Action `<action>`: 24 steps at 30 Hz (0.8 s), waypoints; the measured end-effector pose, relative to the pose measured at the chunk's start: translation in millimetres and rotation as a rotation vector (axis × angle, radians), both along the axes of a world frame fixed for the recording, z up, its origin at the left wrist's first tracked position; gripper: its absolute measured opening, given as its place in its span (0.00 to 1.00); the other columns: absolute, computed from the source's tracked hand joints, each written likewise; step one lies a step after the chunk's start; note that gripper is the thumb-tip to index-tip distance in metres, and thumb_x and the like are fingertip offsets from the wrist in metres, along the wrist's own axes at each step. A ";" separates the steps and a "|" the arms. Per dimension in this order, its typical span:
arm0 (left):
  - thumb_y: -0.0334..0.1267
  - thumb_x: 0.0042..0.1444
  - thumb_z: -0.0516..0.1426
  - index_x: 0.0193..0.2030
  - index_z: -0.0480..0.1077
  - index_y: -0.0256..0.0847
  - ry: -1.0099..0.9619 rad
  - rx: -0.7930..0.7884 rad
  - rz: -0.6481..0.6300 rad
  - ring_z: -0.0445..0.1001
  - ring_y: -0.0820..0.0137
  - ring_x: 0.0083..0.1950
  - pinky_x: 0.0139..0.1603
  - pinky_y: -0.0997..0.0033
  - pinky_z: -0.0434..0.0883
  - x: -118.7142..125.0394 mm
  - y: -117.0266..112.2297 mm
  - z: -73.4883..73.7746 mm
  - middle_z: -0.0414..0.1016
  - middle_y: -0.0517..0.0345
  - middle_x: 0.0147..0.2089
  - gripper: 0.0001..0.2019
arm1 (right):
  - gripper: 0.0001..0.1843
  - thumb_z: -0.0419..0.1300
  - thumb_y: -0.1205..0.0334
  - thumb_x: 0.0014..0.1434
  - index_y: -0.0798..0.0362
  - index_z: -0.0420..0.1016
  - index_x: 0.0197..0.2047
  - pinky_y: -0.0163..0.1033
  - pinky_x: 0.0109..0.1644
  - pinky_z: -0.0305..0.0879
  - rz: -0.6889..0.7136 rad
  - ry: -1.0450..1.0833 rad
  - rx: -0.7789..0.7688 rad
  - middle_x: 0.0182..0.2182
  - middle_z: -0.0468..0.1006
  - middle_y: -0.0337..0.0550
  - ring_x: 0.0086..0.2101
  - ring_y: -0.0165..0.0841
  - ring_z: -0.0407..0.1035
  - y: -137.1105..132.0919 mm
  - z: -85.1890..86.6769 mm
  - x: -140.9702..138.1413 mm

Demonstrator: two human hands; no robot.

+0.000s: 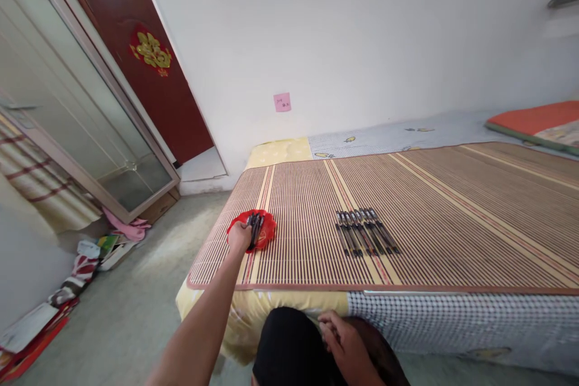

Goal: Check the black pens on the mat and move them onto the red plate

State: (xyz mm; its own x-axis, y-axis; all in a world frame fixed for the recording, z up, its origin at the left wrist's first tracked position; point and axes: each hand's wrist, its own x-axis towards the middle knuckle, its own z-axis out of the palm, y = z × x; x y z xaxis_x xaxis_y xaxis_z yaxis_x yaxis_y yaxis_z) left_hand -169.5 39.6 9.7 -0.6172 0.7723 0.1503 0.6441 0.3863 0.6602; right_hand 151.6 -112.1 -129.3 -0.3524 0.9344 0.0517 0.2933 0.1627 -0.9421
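My left hand reaches out over the bamboo mat and is closed around a bundle of dark pens lying on a red plastic bag. To the right of it, several more dark pens lie side by side in a neat row on the mat. My right hand rests on my knee at the bed's front edge, its fingers curled loosely, with nothing visible in them.
The mat covers a low bed against a white wall with a pink sticky note. An orange cushion lies at the far right. A glass cabinet, a dark red door and floor clutter stand left.
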 end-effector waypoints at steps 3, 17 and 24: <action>0.46 0.66 0.60 0.44 0.75 0.36 0.056 -0.050 0.062 0.79 0.65 0.44 0.50 0.56 0.75 -3.3 -1.5 0.3 0.79 0.54 0.43 0.13 | 0.19 0.48 0.48 0.69 0.52 0.74 0.41 0.39 0.38 0.66 0.009 -0.013 0.000 0.30 0.80 0.44 0.32 0.39 0.75 -0.4 -1.6 0.8; 0.33 0.53 0.64 0.30 0.74 0.40 0.289 -0.176 -0.097 0.78 0.60 0.40 0.38 0.70 0.66 -10.0 -31.7 9.9 0.80 0.54 0.32 0.03 | 0.18 0.48 0.50 0.71 0.52 0.74 0.43 0.39 0.39 0.64 0.043 -0.062 0.022 0.30 0.79 0.43 0.33 0.39 0.74 1.0 -8.7 -0.1; 0.33 0.58 0.60 0.37 0.76 0.36 0.330 -0.126 -0.138 0.78 0.54 0.45 0.43 0.65 0.67 13.6 -27.6 19.5 0.80 0.45 0.38 0.03 | 0.16 0.49 0.54 0.71 0.51 0.74 0.40 0.38 0.37 0.62 0.027 -0.050 0.033 0.28 0.77 0.40 0.31 0.36 0.73 2.5 -4.4 -3.3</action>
